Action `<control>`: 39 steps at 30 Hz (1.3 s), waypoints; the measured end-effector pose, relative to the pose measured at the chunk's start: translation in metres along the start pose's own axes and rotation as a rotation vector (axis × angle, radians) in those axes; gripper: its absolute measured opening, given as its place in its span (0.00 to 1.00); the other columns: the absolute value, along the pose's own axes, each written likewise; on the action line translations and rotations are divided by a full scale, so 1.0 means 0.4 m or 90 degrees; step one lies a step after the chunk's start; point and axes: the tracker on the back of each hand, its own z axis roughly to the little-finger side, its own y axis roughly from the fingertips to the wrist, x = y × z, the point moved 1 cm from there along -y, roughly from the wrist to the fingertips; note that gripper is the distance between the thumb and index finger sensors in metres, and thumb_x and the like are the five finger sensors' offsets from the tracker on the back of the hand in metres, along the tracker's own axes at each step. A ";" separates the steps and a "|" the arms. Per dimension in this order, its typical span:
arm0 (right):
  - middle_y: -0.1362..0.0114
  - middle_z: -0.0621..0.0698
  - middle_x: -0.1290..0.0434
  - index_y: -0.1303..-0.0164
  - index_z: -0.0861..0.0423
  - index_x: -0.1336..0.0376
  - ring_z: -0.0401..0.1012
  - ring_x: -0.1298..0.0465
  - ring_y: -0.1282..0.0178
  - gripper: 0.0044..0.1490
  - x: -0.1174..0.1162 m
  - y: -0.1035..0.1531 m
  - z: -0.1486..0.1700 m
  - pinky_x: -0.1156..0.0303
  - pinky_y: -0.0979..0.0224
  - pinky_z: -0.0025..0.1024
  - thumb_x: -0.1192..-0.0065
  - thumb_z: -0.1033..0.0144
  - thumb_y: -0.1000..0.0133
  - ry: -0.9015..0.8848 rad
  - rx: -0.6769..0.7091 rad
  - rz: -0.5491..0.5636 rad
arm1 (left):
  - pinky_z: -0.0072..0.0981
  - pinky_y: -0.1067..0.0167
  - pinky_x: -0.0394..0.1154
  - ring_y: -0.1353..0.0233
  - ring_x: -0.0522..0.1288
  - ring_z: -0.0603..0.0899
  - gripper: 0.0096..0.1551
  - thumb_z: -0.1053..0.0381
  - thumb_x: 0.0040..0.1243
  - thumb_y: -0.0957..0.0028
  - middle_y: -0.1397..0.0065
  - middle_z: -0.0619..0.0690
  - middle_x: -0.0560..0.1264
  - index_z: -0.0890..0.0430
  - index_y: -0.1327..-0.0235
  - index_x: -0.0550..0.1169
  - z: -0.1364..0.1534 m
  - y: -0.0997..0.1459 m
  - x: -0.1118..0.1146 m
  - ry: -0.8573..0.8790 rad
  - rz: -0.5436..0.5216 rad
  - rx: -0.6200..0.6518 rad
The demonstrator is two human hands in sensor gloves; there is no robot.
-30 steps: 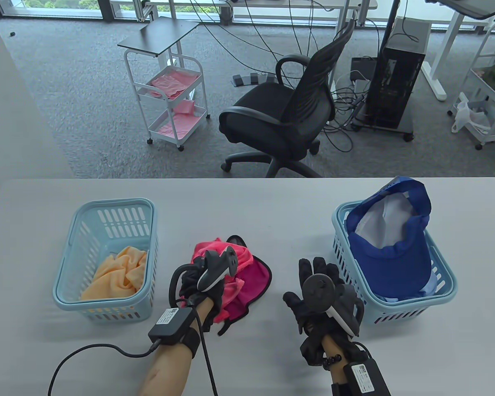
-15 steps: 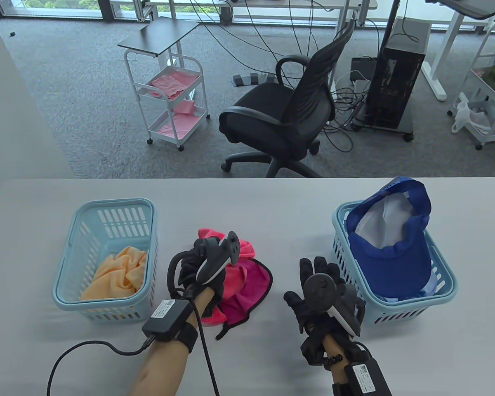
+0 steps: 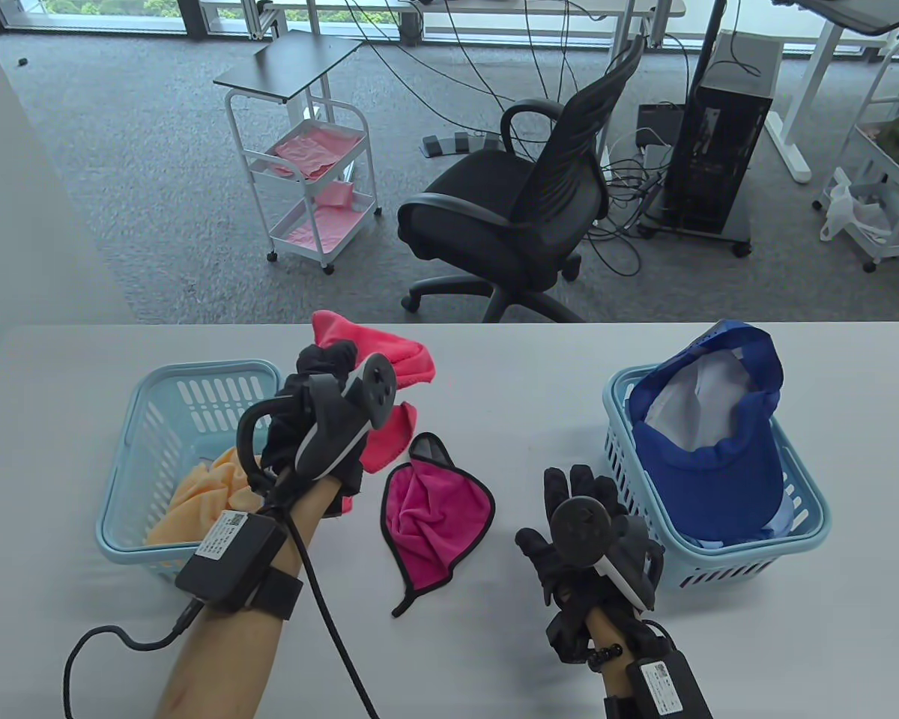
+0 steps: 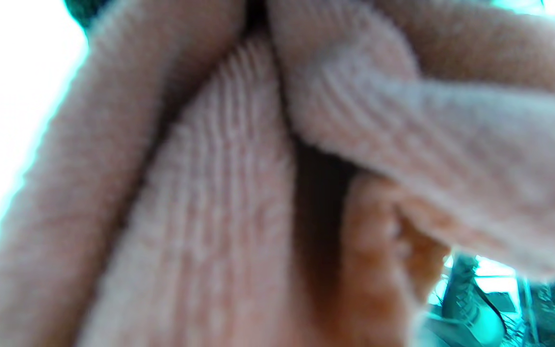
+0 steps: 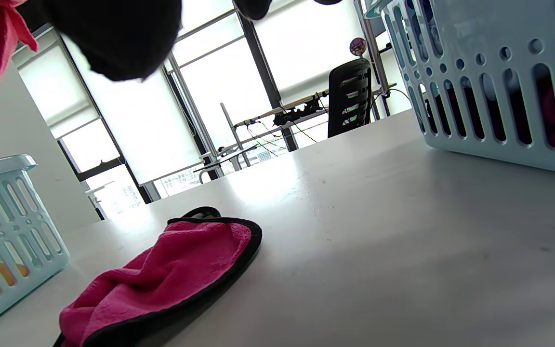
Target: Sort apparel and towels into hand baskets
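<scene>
Left hand: raised above the table, fingers curled round a coral pink towel, which bunches out past the knuckles and hangs over the near right corner of the left basket. In the left wrist view, nothing but blurred towel folds close against the lens. Right hand: flat on the table, fingers spread and straight, holding nothing, just beside the right basket.

Between the two hands, on the tabletop: a magenta cloth with black edging and a loose black strap, crumpled, apart from both baskets; seen low and near in the right wrist view. In the left basket: an orange towel, partly hidden behind the left forearm. In the right basket: a blue cap, brim toward the near side, crown poking above the rim.

Beyond the table's far edge: a black office chair, a white trolley with pink cloths on its shelves, a black computer tower, cables across the grey carpet.
</scene>
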 end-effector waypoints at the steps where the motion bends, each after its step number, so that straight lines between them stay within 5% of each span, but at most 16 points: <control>1: 0.18 0.62 0.62 0.22 0.53 0.58 0.67 0.59 0.21 0.55 0.000 0.000 -0.001 0.56 0.22 0.67 0.37 0.46 0.53 0.001 0.001 0.000 | 0.43 0.45 0.88 0.42 0.89 0.57 0.32 0.44 0.66 0.52 0.28 0.54 0.75 0.43 0.34 0.68 0.023 -0.005 -0.021 -0.008 -0.010 -0.010; 10: 0.18 0.62 0.62 0.22 0.53 0.58 0.67 0.59 0.21 0.55 -0.002 0.000 -0.005 0.56 0.22 0.67 0.37 0.46 0.53 0.003 0.005 0.001 | 0.44 0.43 0.87 0.40 0.89 0.58 0.32 0.45 0.65 0.50 0.26 0.54 0.74 0.41 0.32 0.67 0.178 -0.032 -0.076 -0.056 -0.022 -0.076; 28: 0.18 0.63 0.62 0.22 0.53 0.58 0.67 0.59 0.21 0.55 -0.007 0.000 -0.005 0.55 0.23 0.67 0.37 0.46 0.53 0.007 -0.001 -0.009 | 0.45 0.41 0.87 0.37 0.88 0.58 0.37 0.44 0.64 0.50 0.24 0.54 0.73 0.43 0.27 0.64 0.349 -0.047 0.164 -0.098 0.103 -0.171; 39: 0.18 0.62 0.62 0.22 0.53 0.58 0.67 0.59 0.21 0.55 -0.003 -0.002 -0.002 0.56 0.23 0.67 0.37 0.46 0.53 0.012 -0.008 -0.014 | 0.57 0.33 0.80 0.27 0.80 0.66 0.39 0.40 0.61 0.50 0.19 0.57 0.67 0.42 0.24 0.63 0.339 -0.049 0.175 -0.099 0.118 -0.159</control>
